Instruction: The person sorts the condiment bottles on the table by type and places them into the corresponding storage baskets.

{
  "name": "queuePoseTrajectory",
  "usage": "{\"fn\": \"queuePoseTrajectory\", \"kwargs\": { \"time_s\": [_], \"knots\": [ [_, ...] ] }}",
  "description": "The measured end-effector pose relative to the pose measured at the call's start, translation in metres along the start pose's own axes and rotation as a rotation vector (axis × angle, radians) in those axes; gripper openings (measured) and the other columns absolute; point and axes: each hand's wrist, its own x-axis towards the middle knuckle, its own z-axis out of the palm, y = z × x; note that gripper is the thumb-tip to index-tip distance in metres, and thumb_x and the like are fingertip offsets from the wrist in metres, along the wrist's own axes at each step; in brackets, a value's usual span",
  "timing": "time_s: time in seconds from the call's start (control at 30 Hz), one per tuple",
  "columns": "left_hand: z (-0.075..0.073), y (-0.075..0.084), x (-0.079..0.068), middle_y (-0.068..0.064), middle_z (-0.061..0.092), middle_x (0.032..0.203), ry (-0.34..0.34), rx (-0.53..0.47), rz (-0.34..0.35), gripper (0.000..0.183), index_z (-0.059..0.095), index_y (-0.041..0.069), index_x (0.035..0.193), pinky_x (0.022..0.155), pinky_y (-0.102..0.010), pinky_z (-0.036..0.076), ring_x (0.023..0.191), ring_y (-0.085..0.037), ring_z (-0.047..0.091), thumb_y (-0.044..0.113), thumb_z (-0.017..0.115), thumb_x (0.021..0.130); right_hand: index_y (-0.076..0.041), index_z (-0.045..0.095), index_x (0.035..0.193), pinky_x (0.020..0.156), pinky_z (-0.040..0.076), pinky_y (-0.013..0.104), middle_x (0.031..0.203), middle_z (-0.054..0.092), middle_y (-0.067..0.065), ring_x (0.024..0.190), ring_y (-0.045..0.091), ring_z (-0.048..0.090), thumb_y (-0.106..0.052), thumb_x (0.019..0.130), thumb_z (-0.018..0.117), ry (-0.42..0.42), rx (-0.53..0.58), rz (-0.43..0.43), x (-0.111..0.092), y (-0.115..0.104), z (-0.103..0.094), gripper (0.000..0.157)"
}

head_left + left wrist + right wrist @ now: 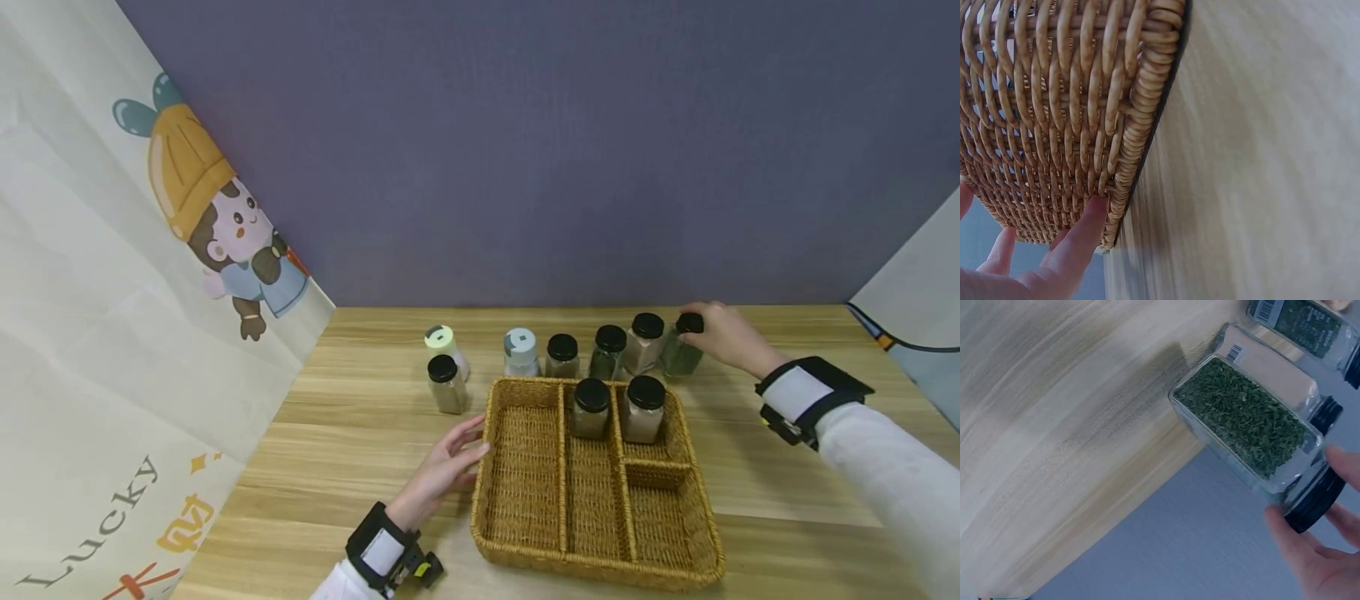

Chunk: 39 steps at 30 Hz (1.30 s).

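Currently, the right hand [729, 340] pinches the black lid of a clear glass jar filled with dried green flakes [1244, 422], its thumb and fingers set around that lid. This jar is just past the far right corner of the rectangular golden-brown woven basket [592, 569]; whether its base touches the pale wooden table [337, 450] I cannot tell. The left hand [438, 473] is at the basket's left side, fingers extended rather than clenched, fingertips touching the outer wicker wall.

Inside the basket, a black-lidded jar of brownish contents [590, 421] stands at the far end of the middle compartment, and a black-lidded jar of pale beige contents [642, 422] stands in the far right compartment. Beyond the basket's far edge, from left to right, come a white shaker with a pale blue-grey lid [521, 353], a small black-lidded jar [562, 358], a dark green-filled jar [607, 354] and a pinkish-beige-filled jar [643, 346], the last beside the held one. Off the basket's far left corner, a beige-filled jar with a black lid [447, 392] stands before a white container with a pale green lid [441, 338].
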Motion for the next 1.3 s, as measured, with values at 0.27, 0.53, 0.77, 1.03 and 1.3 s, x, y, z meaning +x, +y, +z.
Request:
{"fn": "queuePoseTrajectory", "kwargs": {
  "time_s": [0.27, 0.53, 0.77, 1.03, 1.3],
  "knots": [
    [0.0, -0.001, 0.0, -0.021, 0.031, 0.136, -0.008, -0.004, 0.009, 0.062, 0.031, 0.011, 0.137, 0.089, -0.043, 0.044, 0.115, -0.033, 0.042, 0.025, 0.059, 0.083, 0.016, 0.045, 0.116, 0.071, 0.044, 0.053, 0.112, 0.046, 0.039, 0.089, 0.046, 0.052, -0.01, 0.081, 0.06, 0.003, -0.004, 0.005, -0.011, -0.005, -0.01, 0.046],
    [0.0, 0.001, -0.001, -0.021, 0.031, 0.136, -0.014, 0.0, 0.01, 0.062, 0.031, 0.011, 0.137, 0.09, -0.044, 0.043, 0.115, -0.033, 0.042, 0.026, 0.059, 0.083, 0.015, 0.046, 0.117, 0.058, 0.045, 0.042, 0.11, 0.046, 0.039, 0.072, 0.036, 0.057, -0.011, 0.081, 0.061, 0.017, -0.02, 0.015, -0.02, -0.008, -0.021, 0.046],
    [0.001, 0.001, -0.003, -0.021, 0.031, 0.136, -0.009, 0.004, 0.009, 0.062, 0.031, 0.011, 0.137, 0.09, -0.044, 0.043, 0.115, -0.033, 0.042, 0.026, 0.059, 0.083, 0.015, 0.048, 0.114, 0.052, 0.045, 0.038, 0.105, 0.05, 0.037, 0.072, 0.035, 0.057, -0.012, 0.079, 0.064, 0.047, -0.049, 0.004, -0.027, -0.015, -0.028, 0.046],
    [0.0, 0.002, -0.002, -0.021, 0.031, 0.136, -0.014, 0.012, 0.009, 0.062, 0.031, 0.011, 0.136, 0.09, -0.044, 0.043, 0.115, -0.033, 0.042, 0.026, 0.059, 0.083, 0.014, 0.052, 0.11, 0.046, 0.046, 0.035, 0.099, 0.054, 0.036, 0.068, 0.035, 0.057, -0.011, 0.076, 0.066, 0.106, -0.069, -0.025, -0.039, -0.024, -0.032, 0.044],
    [0.0, 0.002, -0.001, -0.021, 0.031, 0.136, -0.009, 0.021, -0.003, 0.062, 0.031, 0.011, 0.136, 0.09, -0.045, 0.043, 0.115, -0.033, 0.042, 0.027, 0.059, 0.083, 0.011, 0.053, 0.11, 0.05, 0.048, 0.041, 0.102, 0.053, 0.035, 0.074, 0.039, 0.057, -0.01, 0.075, 0.067, 0.142, -0.081, -0.04, -0.048, -0.035, -0.038, 0.044]
  ]
}}
